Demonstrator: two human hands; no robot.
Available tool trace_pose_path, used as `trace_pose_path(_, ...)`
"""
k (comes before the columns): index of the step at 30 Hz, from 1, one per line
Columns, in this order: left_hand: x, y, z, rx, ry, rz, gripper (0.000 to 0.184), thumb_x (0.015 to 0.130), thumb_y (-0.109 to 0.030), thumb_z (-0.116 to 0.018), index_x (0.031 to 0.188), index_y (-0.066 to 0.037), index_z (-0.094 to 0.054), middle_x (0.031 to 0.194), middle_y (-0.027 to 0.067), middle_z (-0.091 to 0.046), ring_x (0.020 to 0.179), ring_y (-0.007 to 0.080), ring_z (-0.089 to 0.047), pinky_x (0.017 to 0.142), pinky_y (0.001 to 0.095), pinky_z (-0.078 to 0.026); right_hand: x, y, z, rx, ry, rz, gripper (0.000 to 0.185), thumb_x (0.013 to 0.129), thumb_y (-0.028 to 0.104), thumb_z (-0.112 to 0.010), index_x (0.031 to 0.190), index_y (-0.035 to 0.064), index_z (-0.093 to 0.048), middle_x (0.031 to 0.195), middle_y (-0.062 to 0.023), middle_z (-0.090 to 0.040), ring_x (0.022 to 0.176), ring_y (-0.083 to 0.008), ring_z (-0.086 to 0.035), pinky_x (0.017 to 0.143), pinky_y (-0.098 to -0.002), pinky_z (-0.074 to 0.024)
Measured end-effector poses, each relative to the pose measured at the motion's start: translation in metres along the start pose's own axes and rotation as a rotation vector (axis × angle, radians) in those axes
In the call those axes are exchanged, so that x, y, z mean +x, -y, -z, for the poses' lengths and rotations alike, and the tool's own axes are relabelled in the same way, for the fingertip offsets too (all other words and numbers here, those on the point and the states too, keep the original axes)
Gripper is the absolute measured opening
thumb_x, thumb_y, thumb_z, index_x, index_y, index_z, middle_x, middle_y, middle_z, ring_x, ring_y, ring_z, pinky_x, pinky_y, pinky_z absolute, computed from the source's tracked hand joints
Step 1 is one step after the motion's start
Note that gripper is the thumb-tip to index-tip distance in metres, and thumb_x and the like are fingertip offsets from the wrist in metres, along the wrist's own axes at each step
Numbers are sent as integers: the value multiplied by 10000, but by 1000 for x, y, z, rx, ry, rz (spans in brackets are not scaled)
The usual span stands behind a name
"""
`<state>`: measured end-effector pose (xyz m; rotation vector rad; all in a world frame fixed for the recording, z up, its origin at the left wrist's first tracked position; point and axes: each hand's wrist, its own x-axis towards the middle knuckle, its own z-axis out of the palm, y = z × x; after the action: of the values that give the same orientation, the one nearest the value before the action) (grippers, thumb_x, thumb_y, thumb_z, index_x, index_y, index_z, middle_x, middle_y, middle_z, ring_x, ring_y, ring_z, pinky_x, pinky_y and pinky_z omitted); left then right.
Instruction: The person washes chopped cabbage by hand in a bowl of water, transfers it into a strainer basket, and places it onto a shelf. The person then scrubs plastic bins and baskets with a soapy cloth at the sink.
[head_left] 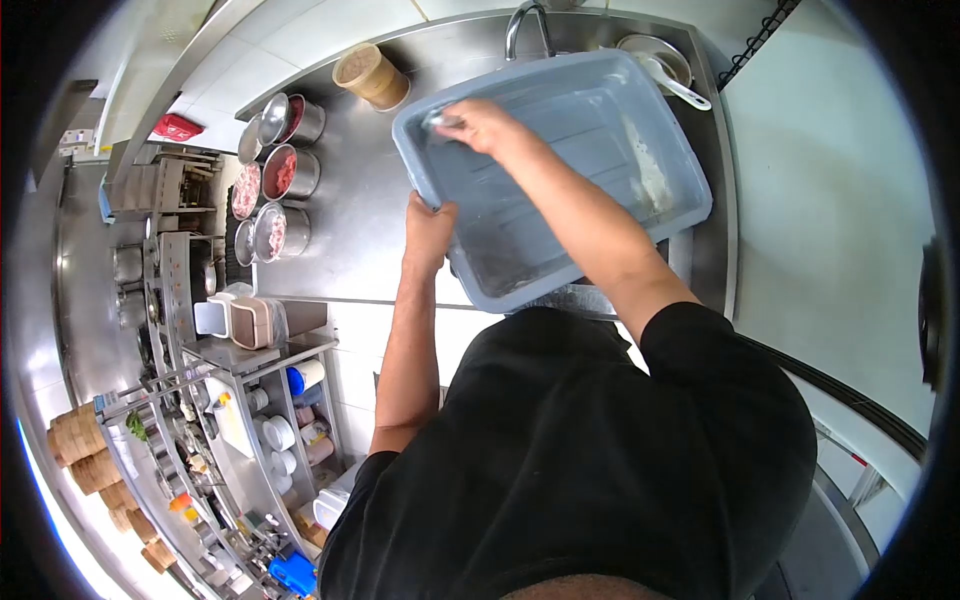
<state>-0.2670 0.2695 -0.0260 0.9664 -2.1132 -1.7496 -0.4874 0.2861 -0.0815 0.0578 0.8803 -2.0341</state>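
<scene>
Left hand [430, 232] grips the rim of the grey-blue tub [545, 150] at about 8 o'clock; right hand [478, 124] closes on a small silvery-pale wad [444, 121], pressed at the inside corner at 10 o'clock. Exact material of wad: cannot tell.

Position: tub lies in front of the person, over the metal counter [350, 215], just below the faucet [512, 40] at 12 o'clock.

Progress, judged: partway. Whitish residue [650, 170] marks the interior near 3 o'clock, and fainter streaks show across the base, so the inside does not look uniformly clear. Attention is on the 10 o'clock corner; how much of the surface is already dealt with cannot be told. Residue at 3 o'clock appears unfinished.

Surroundings: bamboo steamer [370, 78] at 10 o'clock; metal pots with pinkish-red contents [287, 172] at 9 o'clock, well apart.

Labels: red packet [178, 127], far off toward 10 o'clock, too small to read. No brand or writing legible anywhere.
</scene>
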Motion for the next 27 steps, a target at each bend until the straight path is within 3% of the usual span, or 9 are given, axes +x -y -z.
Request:
trace_pose_path(5,5,11,6,-70,33,-28,299,837,4,-583,1122,83,-538,964,120,-654,803,174,-636,701,315,-524,-16,-12,-42,-462,50,-102,193,934,125,-642,1104,47,-688,1100,-112,-684,1010,-262,-656,844,-416,-572)
trace_pose_path(8,1,5,10,-21,52,-11,288,850,-15,-618,1114,55,-524,928,107,-645,802,149,-622,670,306,-516,-45,-19,-35,-1029,258,-15,172,972,209,-603,962,81,-717,946,-21,-678,927,-146,-597,825,-329,-471)
trace_pose_path(9,1,4,11,-46,36,-30,283,852,-18,-618,1110,50,-525,920,104,-643,796,147,-620,665,305,-514,-52,-31,-21,-1064,305,-40,202,952,170,-570,934,54,-734,935,-17,-667,882,-139,-557,778,-323,-451)
trace_pose_path(12,3,5,6,-99,28,-53,273,855,-24,-615,1105,40,-527,907,97,-640,780,142,-616,655,300,-508,-92,-39,-5,-1073,386,-200,197,900,112,-598,991,24,-748,890,-77,-662,843,-164,-571,746,-342,-454)
trace_pose_path(13,3,8,7,-89,42,-34,273,855,-25,-614,1106,39,-527,910,96,-641,776,141,-616,654,299,-507,-95,-34,-7,-1111,300,-170,192,878,86,-621,1004,-8,-731,900,-94,-674,834,-160,-596,705,-333,-471)
trace_pose_path(16,3,19,5,-102,33,-38,287,852,-24,-613,1118,41,-528,919,97,-646,753,136,-611,648,293,-507,-43,-28,-12,-723,-50,-16,238,854,113,-636,1038,-20,-708,884,-97,-691,770,-200,-612,684,-365,-491)
trace_pose_path(19,-9,14,2,-90,-4,-31,292,854,-26,-610,1126,39,-525,934,104,-644,762,138,-610,654,293,-508,-21,-42,-30,-372,-144,169,238,859,131,-656,1042,-13,-706,906,-94,-702,791,-184,-638,670,-358,-501)
trace_pose_path(22,-3,13,5,-138,29,-33,292,874,-59,-596,1141,33,-524,968,107,-639,816,144,-608,694,303,-511,-43,-58,-28,-492,-111,211,236,859,139,-679,1051,4,-708,931,-101,-711,819,-178,-654,682,-359,-510)
trace_pose_path(27,-9,25,17,-293,-24,37,327,948,-195,-570,1196,18,-553,1051,103,-626,904,177,-598,755,330,-513,-142,-94,3,-643,92,-218,244,914,203,-565,993,18,-702,858,-88,-665,818,-193,-611,729,-393,-473)
